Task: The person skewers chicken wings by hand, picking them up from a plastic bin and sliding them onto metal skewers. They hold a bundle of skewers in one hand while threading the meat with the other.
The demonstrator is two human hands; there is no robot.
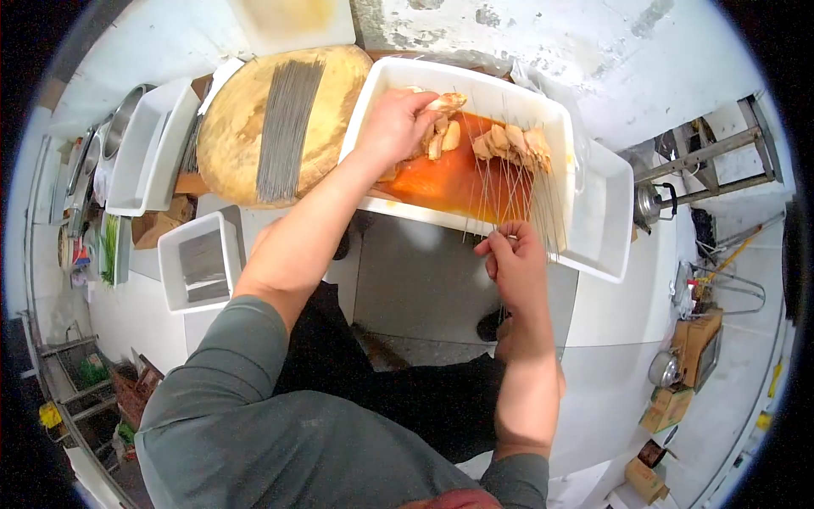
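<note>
My left hand is over the left part of a white tub, its fingers closed on a piece of meat. More meat pieces lie beneath it beside orange-red liquid. At the tub's front edge, my right hand pinches the lower ends of thin metal skewers; how many it holds is unclear. Several skewers lie across the tub's right side, with skewered meat at their far part.
Left of the tub, a round wooden board bears a bundle of skewers. Two white containers stand further left. Another white tub adjoins on the right. A kettle is beyond it.
</note>
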